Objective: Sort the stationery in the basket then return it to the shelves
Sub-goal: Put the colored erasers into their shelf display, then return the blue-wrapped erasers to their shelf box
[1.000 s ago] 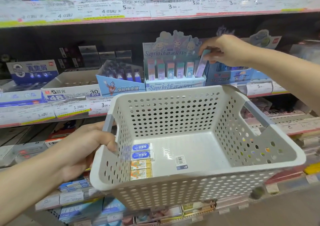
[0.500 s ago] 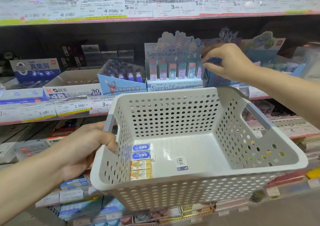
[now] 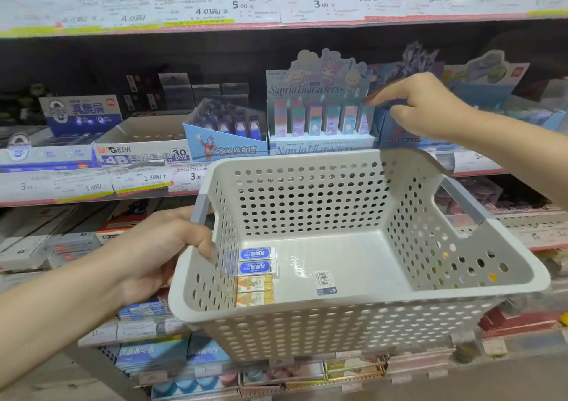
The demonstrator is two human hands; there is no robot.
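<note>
Basket (image 3: 353, 317): four erasers (image 3: 255, 274) at left wall. Left hand (image 3: 153, 256) grips its handle. Right hand (image 3: 421, 105), fingers curled, at the display box (image 3: 319, 117); hold unclear.

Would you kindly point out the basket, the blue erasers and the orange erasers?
basket (image 3: 362, 162): head view, far rim.
blue erasers (image 3: 255, 260): head view, between the two labels.
orange erasers (image 3: 254, 290): head view, where the two meet.
</note>
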